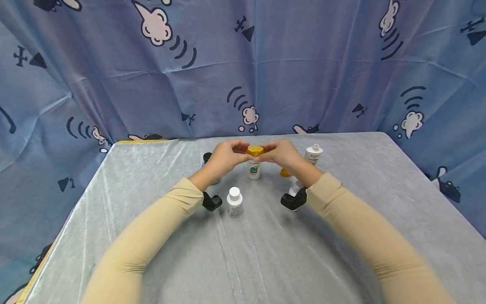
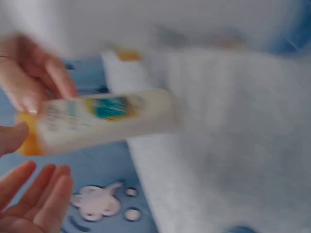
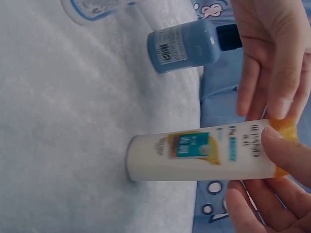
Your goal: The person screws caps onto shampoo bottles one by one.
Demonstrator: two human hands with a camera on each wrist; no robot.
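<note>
A white bottle (image 1: 254,169) with a yellow cap (image 1: 255,150) is upright near the far side of the table, its printed label facing me. My left hand (image 1: 230,153) is at the cap from the left, its thumb on the cap in the left wrist view and its other fingers spread around the side. From the right, my right hand (image 1: 280,153) pinches the bottle's top near the cap, thumb in front and fingers behind. The right wrist view shows the bottle's base (image 3: 132,158) against the grey cloth; the left wrist view is blurred.
A blue bottle (image 3: 182,46) with a black cap stands left, partly behind my left hand. A small white bottle (image 1: 235,203) stands nearer. Behind my right forearm are an uncapped white bottle (image 1: 313,155), a yellow cap (image 1: 284,172) and another white bottle (image 1: 294,191), mostly hidden.
</note>
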